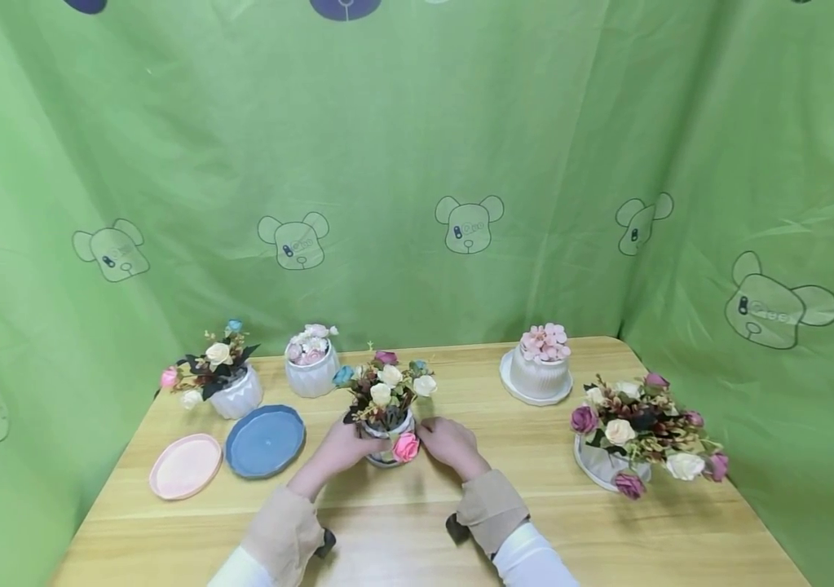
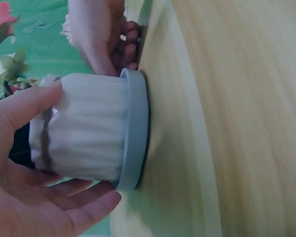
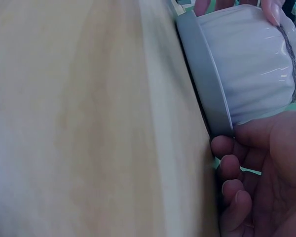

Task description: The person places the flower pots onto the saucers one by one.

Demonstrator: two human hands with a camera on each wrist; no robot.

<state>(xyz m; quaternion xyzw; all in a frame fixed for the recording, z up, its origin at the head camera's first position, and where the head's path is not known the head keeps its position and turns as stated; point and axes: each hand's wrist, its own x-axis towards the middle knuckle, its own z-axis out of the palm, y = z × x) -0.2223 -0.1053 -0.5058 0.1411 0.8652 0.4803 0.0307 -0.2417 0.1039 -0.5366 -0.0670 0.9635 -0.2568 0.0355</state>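
A white pleated flower pot (image 2: 84, 128) with a dark cord round its neck stands in a grey-blue saucer (image 2: 137, 128) near the middle of the table. Cream, blue and pink artificial flowers (image 1: 387, 383) fill it. My left hand (image 1: 343, 448) holds the pot from the left, its thumb near the rim and its fingers along the far side. On the other side, my right hand (image 1: 449, 444) pinches the saucer's edge between thumb and forefinger. Its other fingers are curled above the tabletop, as the right wrist view shows.
At left lie a pink saucer (image 1: 185, 466) and a blue saucer (image 1: 266, 441). Behind them stand two white flower pots (image 1: 237, 395) (image 1: 311, 372). At right are a pink-flowered pot (image 1: 540, 375) on a white saucer and a pot with purple and cream flowers (image 1: 644, 432). Green curtain surrounds the table.
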